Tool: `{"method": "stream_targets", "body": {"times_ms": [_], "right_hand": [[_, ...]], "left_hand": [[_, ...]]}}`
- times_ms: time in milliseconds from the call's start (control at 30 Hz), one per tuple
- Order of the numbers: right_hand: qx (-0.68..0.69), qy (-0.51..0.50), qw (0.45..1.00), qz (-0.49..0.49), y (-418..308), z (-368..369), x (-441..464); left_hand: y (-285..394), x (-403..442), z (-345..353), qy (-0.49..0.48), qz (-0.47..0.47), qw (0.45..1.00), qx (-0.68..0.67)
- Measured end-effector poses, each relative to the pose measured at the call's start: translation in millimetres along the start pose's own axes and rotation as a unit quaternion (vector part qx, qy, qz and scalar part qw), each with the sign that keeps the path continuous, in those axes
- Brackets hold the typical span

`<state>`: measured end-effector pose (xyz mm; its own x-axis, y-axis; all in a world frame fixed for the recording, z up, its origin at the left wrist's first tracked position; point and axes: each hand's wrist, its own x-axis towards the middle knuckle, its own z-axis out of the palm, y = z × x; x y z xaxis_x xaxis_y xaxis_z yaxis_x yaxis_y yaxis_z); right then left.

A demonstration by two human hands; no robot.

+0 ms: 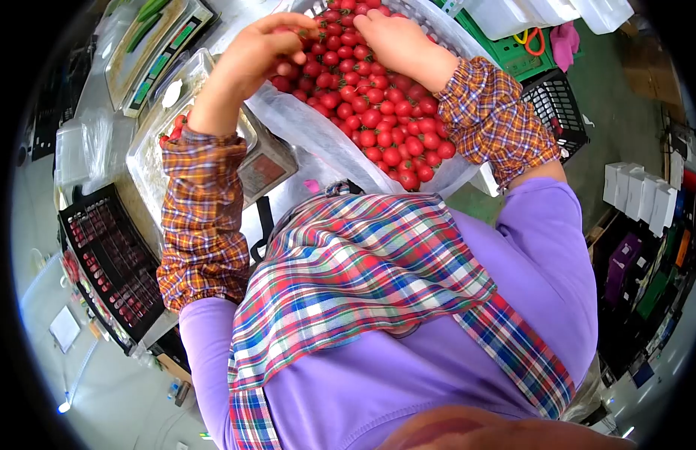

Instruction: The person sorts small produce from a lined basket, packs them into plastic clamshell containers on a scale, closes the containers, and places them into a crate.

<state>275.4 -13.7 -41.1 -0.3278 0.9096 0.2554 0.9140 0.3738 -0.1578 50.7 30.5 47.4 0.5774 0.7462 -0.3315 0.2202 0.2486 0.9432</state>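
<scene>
Plainly, a large heap of red tomatoes (385, 120) is held in a grey crate (436, 28) lined with white sheeting (295, 124), directly in front of the person. Over its far part, the left hand (267, 46) is held loosely curled and partly open; whether a tomato is gripped cannot be told. By the right hand (397, 43), bent with its fingertips lowered, tomatoes are touched; its hold is hidden. Judging from the full crate, little seems to be done and most is left, as only a small cluster (175, 131) is seen in a clear tub (140, 156) to the left. There, about three tomatoes can be made out; those in the crate are too many to be counted. Farther out, one black basket (556, 111) and about four white boxes (639, 196) are seen on the right.
</scene>
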Motion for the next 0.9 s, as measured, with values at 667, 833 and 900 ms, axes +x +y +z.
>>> {"method": "stream_targets", "body": {"times_ms": [667, 833, 900], "right_hand": [[0.517, -0.093, 0.821, 0.222, -9, -81, 9], [0.933, -0.155, 0.302, 0.117, 23, -71, 9], [0.946, -0.164, 0.254, 0.114, 21, -73, 8]], "left_hand": [[-70, 17, 42, 0.009, 0.098, 0.7, 0.707], [-78, 15, 16, 0.02, 0.209, 0.764, 0.61], [-70, 10, 12, 0.034, 0.252, 0.789, 0.559]]}}
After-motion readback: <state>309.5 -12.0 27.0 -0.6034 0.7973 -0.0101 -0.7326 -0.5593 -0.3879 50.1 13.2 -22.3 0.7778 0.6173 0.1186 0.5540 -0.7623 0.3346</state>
